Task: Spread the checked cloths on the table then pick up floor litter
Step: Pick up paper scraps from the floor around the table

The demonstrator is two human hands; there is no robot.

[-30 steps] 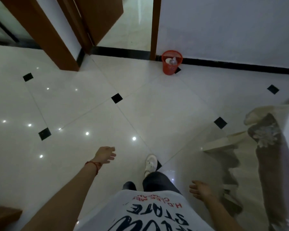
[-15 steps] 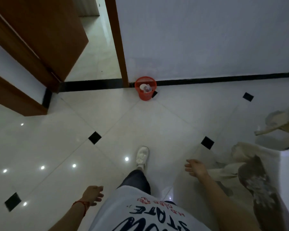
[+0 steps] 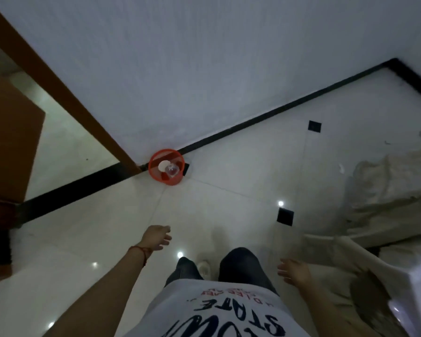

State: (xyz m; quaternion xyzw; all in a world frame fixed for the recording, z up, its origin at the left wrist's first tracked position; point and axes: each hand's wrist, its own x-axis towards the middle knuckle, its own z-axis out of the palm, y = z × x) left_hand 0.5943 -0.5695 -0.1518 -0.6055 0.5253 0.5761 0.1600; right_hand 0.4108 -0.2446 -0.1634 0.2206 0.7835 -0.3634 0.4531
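L hand [image 3: 156, 237]: lower centre-left of frame, fingers loose, holding nothing.
R hand [image 3: 294, 271]: lower right, fingers spread, empty, near a pale drape [image 3: 389, 190] at the right edge.
Cloths: no checked cloth in frame; can't tell if the spreading is done.
Litter: small white scrap [image 3: 341, 168] on floor [image 3: 229, 203], mid-right, just beside the drape; prob. the nearest pick.
Bin [image 3: 166, 170]: red, centre of frame, against wall by door frame; bottle + pale item inside.
Risk 1: scrap is tiny, white on glossy white tile w/ glare spots, so easy to miss.
Risk 2: frame is blurred; the scrap could be a mark, not litter.
Risk 3: the drape hangs low beside it, so fingers may snag fabric instead.
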